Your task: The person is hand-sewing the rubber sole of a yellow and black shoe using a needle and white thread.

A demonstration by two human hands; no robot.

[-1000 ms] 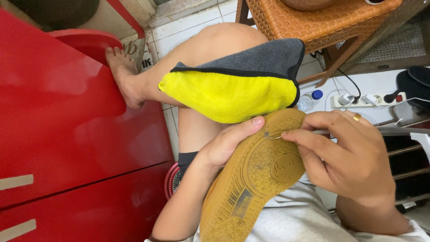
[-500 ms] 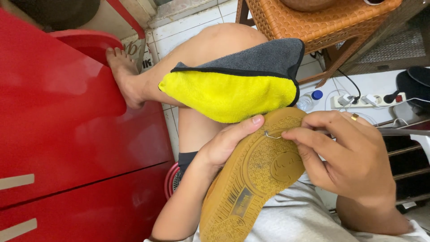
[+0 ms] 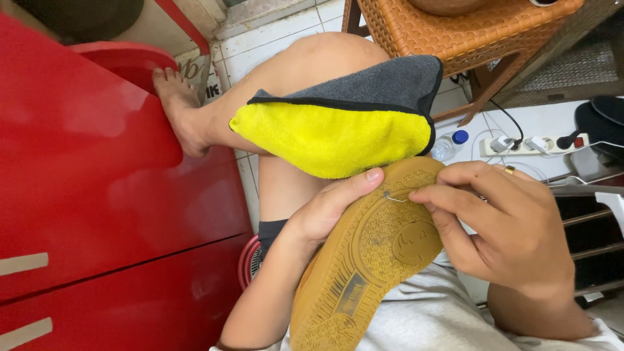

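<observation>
Head view: shoe lies sole-up over the person's lap.
Left hand: wrapped around the shoe's edge, thumb on the sole.
Right hand: fingertips pinched shut on a small metal pick, tip touching the tread.
Cloth: yellow-grey, draped over the knee, just above the shoe.

The single head-worn camera is looking steeply down, close over the person's lap, framing the tan gum-rubber shoe sole and the raised bare knee, with the white tiled floor lying farther off.
</observation>
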